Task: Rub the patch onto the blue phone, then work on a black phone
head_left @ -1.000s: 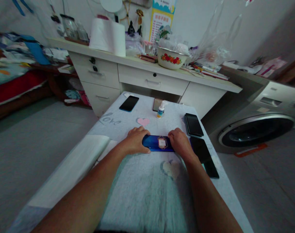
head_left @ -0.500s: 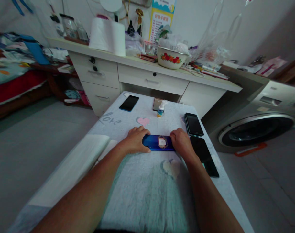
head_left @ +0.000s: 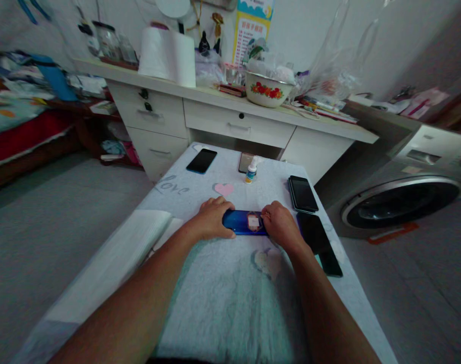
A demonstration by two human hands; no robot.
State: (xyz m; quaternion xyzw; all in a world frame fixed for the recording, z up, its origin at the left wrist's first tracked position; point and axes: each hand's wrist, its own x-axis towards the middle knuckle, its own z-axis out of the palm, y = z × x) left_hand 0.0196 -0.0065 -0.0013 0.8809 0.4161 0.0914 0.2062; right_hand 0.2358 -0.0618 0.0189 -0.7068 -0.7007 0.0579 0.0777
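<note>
A blue phone (head_left: 238, 222) lies back side up on the cloth-covered table, with a small white square inside a brownish frame-like patch (head_left: 254, 222) on its back. My left hand (head_left: 214, 218) grips its left end, thumb on the near edge and fingers on the far one. Over the right end is my right hand (head_left: 279, 222), its fingers bunched together at the patch's right side. Whatever those fingers pinch is hidden. To the right of that hand lies a black tablet (head_left: 321, 245).
Stacked dark phones (head_left: 303, 194) lie at the right, another black phone (head_left: 202, 161) at the far left. A small white-capped bottle (head_left: 250, 172) stands before a phone (head_left: 244, 163) at the back. White folded sheets (head_left: 117, 258) cover the left edge. Beyond are a desk (head_left: 238, 119) and washing machine (head_left: 405, 192).
My right hand has shifted slightly left across the phone's back, up to the patch, with its fingers more bunched. My left hand and the phone stay in place.
</note>
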